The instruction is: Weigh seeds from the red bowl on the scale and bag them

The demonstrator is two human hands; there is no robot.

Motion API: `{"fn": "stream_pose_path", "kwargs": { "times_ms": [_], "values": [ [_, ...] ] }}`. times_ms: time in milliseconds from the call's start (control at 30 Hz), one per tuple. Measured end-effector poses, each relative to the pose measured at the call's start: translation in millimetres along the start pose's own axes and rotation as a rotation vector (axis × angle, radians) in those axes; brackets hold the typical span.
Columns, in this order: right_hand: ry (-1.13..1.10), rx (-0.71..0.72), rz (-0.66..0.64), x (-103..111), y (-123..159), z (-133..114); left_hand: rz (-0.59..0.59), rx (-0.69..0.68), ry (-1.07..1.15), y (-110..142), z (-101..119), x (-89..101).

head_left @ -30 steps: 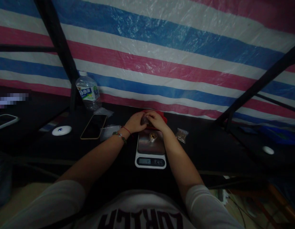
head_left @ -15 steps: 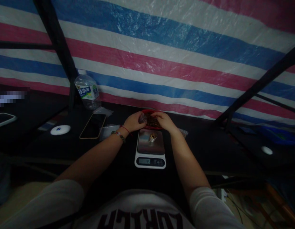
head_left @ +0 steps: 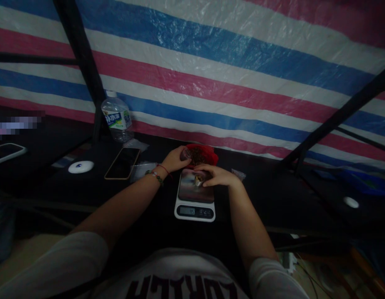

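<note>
My left hand (head_left: 176, 159) is closed around a small see-through, purplish plastic item (head_left: 185, 154), at the left edge of a red plastic container (head_left: 213, 157). Small brown bits (head_left: 198, 156) fill that container. In front of it stands a white kitchen scale (head_left: 195, 212) with a metal top, its display lit. A small silvery cup (head_left: 198, 180) with light brown contents rests on the scale's plate. Over the plate's right side is my right hand (head_left: 215, 176), thumb and fingers apart on either side of the cup; whether they touch it I cannot tell.
Left of the scale lie a phone (head_left: 122, 163), clear plastic bags (head_left: 142, 169) and a white oval object (head_left: 81, 167). A large clear bottle (head_left: 118, 118) stands behind them. Another small bag (head_left: 239, 174) lies to the right. Dark frame poles (head_left: 83, 54) and a striped sheet (head_left: 192, 83) border the table.
My right hand has come out of the red container, back toward me, to the cup on the scale. My left hand stays at the container, still holding the plastic item.
</note>
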State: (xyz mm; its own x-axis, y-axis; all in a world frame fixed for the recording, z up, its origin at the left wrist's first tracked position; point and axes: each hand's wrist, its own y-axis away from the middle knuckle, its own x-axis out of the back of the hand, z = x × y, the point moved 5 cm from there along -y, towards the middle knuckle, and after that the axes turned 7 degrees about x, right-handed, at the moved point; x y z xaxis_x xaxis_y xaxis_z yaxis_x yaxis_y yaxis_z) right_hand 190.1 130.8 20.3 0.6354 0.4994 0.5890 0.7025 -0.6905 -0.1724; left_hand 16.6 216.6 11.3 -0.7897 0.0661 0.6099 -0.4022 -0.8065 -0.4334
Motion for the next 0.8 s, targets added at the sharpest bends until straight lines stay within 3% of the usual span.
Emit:
{"fn": "stream_pose_path", "kwargs": {
  "times_ms": [100,200,333,467,633,800],
  "values": [
    [0.109,-0.017,0.01,-2,-2,-3,-0.007,0.011,0.009,0,-1,-0.6],
    [0.05,-0.012,0.085,-1,-5,-1,-0.012,0.022,0.018,1,-1,-0.9],
    [-0.223,-0.03,0.38,12,-11,10,-0.033,-0.006,0.009,1,4,-1.6],
    [-0.192,0.018,0.633,30,-23,14,-0.05,-0.046,-0.025,1,11,-3.7],
    [0.041,0.016,0.662,36,-43,11,-0.006,-0.046,0.022,2,13,-4.6],
    [0.28,0.073,0.56,36,-58,-8,0.008,-0.012,0.101,1,9,-5.6]
  ]
}}
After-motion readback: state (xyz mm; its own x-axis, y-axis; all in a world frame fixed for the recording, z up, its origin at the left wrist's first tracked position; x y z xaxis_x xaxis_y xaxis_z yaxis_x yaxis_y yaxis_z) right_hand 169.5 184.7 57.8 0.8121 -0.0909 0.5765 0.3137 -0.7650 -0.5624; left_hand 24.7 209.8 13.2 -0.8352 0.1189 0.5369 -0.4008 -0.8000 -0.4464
